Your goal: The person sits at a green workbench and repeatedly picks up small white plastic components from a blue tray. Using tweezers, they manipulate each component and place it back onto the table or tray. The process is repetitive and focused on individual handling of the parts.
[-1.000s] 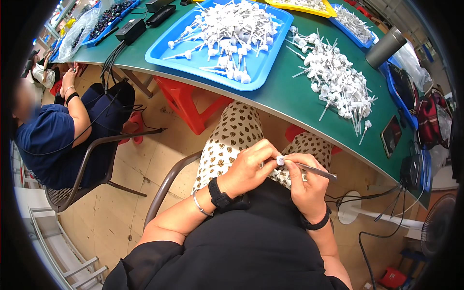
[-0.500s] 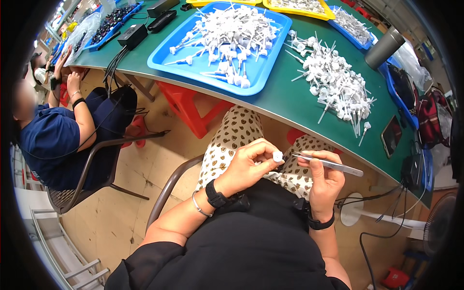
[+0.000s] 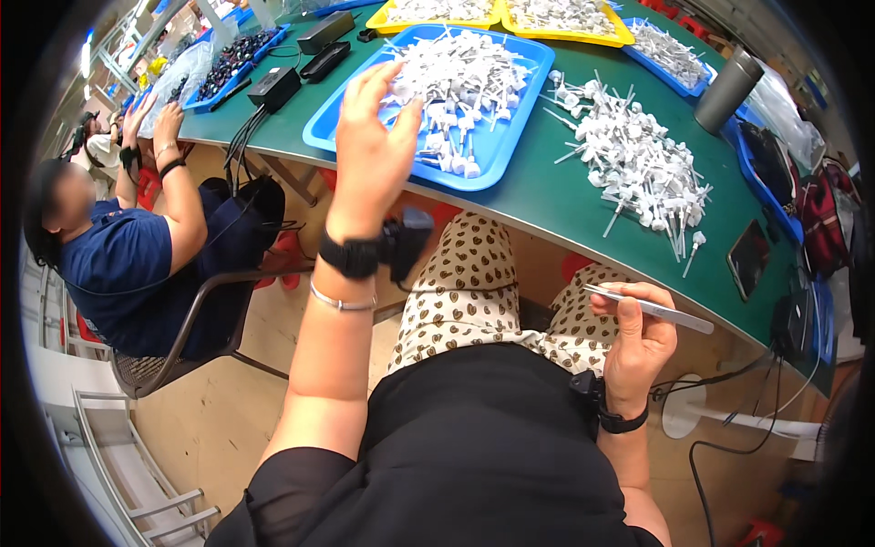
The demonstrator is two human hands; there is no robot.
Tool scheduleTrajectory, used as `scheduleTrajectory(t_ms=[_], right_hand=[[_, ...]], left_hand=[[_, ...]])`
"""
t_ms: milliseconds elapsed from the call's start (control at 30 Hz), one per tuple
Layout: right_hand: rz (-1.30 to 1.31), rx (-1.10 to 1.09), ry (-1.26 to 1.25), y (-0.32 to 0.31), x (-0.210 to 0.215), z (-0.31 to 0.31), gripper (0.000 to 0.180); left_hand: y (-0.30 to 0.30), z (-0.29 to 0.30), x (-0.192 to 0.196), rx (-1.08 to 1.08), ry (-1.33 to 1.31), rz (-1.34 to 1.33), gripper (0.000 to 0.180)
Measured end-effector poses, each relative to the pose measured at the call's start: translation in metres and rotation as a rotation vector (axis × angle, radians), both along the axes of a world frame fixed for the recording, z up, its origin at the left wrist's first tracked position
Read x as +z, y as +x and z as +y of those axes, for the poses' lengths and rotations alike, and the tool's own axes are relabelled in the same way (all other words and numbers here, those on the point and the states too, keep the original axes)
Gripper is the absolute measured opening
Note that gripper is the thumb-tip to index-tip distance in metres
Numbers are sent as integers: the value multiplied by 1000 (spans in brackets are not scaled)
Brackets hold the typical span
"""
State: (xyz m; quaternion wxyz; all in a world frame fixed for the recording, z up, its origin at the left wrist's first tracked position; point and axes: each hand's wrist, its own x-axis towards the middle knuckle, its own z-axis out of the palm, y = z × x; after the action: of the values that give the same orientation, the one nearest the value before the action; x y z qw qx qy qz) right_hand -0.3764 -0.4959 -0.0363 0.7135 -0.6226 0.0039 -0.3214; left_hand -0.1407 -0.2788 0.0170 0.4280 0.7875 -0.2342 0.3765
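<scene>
My left hand point(image 3: 372, 150) is raised at the front left corner of a blue tray point(image 3: 507, 162), its fingers spread and nothing visible between them. A heap of small white plastic parts with thin grey stems point(image 3: 460, 77) fills much of that tray. Over my lap, to the right, my right hand point(image 3: 638, 342) grips metal tweezers point(image 3: 679, 316) between thumb and fingers. Their tips point left and hold nothing that I can see. On the green table point(image 3: 547, 205), right of the tray, lies a loose pile of similar white parts point(image 3: 638, 164).
Yellow trays point(image 3: 570, 32) and another blue tray point(image 3: 697, 82) with white parts stand farther back. A grey metal bottle point(image 3: 729, 89) and a phone point(image 3: 749, 260) are on the right. Black adapters with cables point(image 3: 273, 89) lie at left. A co-worker in dark blue point(image 3: 128, 260) sits there.
My left hand has moved from my lap up and forward to the blue tray, its pinch opened. The white part it held is no longer visible there. My right hand keeps the tweezers.
</scene>
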Motion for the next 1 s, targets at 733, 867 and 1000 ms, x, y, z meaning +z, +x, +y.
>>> scheduleTrajectory(t_ms=[733, 867, 1000], right_hand=[[-49, -66, 9, -4, 3, -16, 14], [-39, -45, 60, -3, 2, -15, 14], [-36, -27, 66, -4, 3, -13, 15]], left_hand=[[-41, -142, -21, -503, 158, 199, 9], [-42, -120, -21, -473, 263, 212, 14], [-49, -118, -22, -335, 472, 65, 14]])
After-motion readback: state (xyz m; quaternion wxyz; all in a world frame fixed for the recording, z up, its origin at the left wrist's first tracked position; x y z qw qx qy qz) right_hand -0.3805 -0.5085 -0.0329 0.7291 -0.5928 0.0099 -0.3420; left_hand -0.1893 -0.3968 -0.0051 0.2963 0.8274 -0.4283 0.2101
